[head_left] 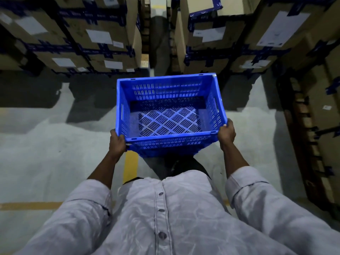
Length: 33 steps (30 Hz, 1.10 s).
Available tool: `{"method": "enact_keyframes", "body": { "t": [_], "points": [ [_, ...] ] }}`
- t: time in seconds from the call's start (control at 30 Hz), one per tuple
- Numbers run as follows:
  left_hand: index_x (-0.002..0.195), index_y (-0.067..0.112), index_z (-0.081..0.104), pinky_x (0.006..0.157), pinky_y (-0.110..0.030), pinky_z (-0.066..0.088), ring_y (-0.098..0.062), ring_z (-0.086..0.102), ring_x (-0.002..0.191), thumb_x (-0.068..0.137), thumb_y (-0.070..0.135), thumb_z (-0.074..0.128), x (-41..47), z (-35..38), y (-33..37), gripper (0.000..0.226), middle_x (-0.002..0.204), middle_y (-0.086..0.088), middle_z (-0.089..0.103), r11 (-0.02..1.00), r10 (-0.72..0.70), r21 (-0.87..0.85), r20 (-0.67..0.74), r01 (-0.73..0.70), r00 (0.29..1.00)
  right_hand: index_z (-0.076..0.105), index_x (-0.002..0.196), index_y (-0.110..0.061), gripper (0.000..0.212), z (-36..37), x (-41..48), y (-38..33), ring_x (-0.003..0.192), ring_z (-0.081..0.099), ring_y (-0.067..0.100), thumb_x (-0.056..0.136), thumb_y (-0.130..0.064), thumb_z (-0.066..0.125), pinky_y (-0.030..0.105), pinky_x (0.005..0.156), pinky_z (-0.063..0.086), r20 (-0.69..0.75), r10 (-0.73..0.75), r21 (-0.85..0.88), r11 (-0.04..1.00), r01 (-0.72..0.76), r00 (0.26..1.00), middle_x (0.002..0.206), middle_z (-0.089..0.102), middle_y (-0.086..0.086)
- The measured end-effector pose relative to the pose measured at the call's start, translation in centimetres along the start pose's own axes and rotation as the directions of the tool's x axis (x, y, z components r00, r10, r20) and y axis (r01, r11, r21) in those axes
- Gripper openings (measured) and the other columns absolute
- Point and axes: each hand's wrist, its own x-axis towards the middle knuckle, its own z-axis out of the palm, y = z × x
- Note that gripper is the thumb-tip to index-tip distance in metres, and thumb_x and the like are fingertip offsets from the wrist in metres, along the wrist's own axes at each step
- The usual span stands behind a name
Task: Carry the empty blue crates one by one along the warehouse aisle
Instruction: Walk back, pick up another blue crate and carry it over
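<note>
Between the stacked cartons, your left hand and right hand grip the empty blue crate's near corners, keeping it level for carrying.

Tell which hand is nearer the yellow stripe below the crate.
Left. The left hand grips the crate corner just above the stripe; the right hand holds the other near corner.

- The left hand and right hand grip the near corners of an empty blue crate, held above the floor.
- Taped cardboard boxes stack on both sides of a narrow aisle.
- A yellow line runs under the crate.
</note>
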Motion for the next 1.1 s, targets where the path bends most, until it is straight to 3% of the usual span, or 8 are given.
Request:
{"method": "enact_keyframes", "body": {
  "t": [0.1,0.23,0.4,0.5,0.67,0.73,0.9,1.1],
  "points": [
    [0.138,0.019,0.034,0.055,-0.042,0.061,-0.038,0.076,0.081,0.11,0.02,0.038,0.6,0.0,2.1,0.028,0.13,-0.02,0.062,1.0,-0.018,-0.019,0.021,0.018,1.0,0.058,0.149,-0.032,0.053,-0.6,-0.1,-0.3,0.104,0.061,0.027,0.104,-0.01,0.04,0.033,0.083,0.05,0.045,-0.013,0.085,0.996,0.009,0.999,0.123,0.062,0.001],
    [0.14,0.018,0.033,0.067,-0.051,0.066,-0.034,0.075,0.081,0.114,0.014,0.042,1.6,0.2,2.7,0.028,0.138,-0.018,0.058,0.995,-0.059,-0.083,0.03,0.061,0.998,0.062,0.14,-0.036,0.046,-1.1,-0.7,0.5,0.097,0.068,0.022,0.107,-0.013,0.039,0.036,0.081,0.062,0.092,-0.035,0.169,0.985,0.019,0.995,0.123,0.067,0.002],
    [0.15,0.015,0.032,0.059,-0.043,0.065,-0.036,0.076,0.091,0.115,0.013,0.043,2.5,-0.8,2.0,0.037,0.145,-0.019,0.056,0.994,-0.059,-0.093,0.034,0.062,0.998,0.059,0.151,-0.035,0.043,-0.2,-1.3,2.1,0.116,0.065,0.022,0.113,-0.023,0.043,0.03,0.093,0.052,0.075,-0.057,0.163,0.986,0.044,0.996,0.135,0.066,-0.002],
    [0.157,0.016,0.029,0.06,-0.041,0.066,-0.038,0.075,0.1,0.115,0.009,0.039,2.7,-1.0,2.9,0.044,0.146,-0.016,0.055,0.993,-0.049,-0.104,0.053,0.054,0.997,0.06,0.153,-0.035,0.046,0.2,-0.8,1.2,0.119,0.067,0.022,0.112,-0.02,0.045,0.036,0.1,0.059,0.072,0.037,0.287,0.956,-0.057,0.997,0.14,0.065,-0.004],
    [0.156,0.02,0.031,0.065,-0.043,0.068,-0.042,0.075,0.113,0.114,0.01,0.04,1.3,0.4,0.8,0.044,0.15,-0.018,0.056,0.988,-0.043,-0.149,0.02,0.046,0.999,0.074,0.113,-0.044,0.047,-0.8,0.0,-0.4,0.097,0.076,0.017,0.103,-0.008,0.045,0.029,0.067,0.065,0.099,0.12,0.356,0.923,-0.148,0.988,0.111,0.075,-0.01],
    [0.157,0.021,0.031,0.064,-0.038,0.068,-0.042,0.073,0.118,0.115,0.012,0.041,0.6,0.7,-0.7,0.044,0.15,-0.018,0.055,0.987,-0.014,-0.158,0.011,0.015,1.0,0.077,0.119,-0.039,0.046,-1.0,0.4,0.0,0.093,0.078,0.015,0.103,-0.008,0.047,0.027,0.064,0.064,0.112,0.11,0.371,0.918,-0.144,0.988,0.113,0.077,-0.007],
    [0.161,0.019,0.023,0.062,-0.035,0.066,-0.043,0.072,0.116,0.118,0.012,0.035,0.7,0.2,-0.4,0.045,0.149,-0.017,0.053,0.994,0.031,-0.111,0.058,-0.024,0.998,0.067,0.144,-0.04,0.046,-0.4,0.8,0.5,0.101,0.078,0.016,0.109,-0.016,0.049,0.032,0.074,0.067,0.142,0.114,0.386,0.908,-0.161,0.983,0.127,0.074,-0.008],
    [0.162,0.025,0.023,0.081,-0.056,0.07,-0.043,0.074,0.118,0.117,0.016,0.037,1.9,-0.6,0.2,0.048,0.154,-0.018,0.054,0.994,0.037,-0.108,0.046,-0.032,0.998,0.055,0.15,-0.052,0.043,2.1,1.3,5.5,0.125,0.069,0.023,0.109,-0.042,0.044,0.051,0.106,0.06,0.058,0.01,0.286,0.958,-0.026,0.998,0.146,0.067,-0.007]
  ]
}}
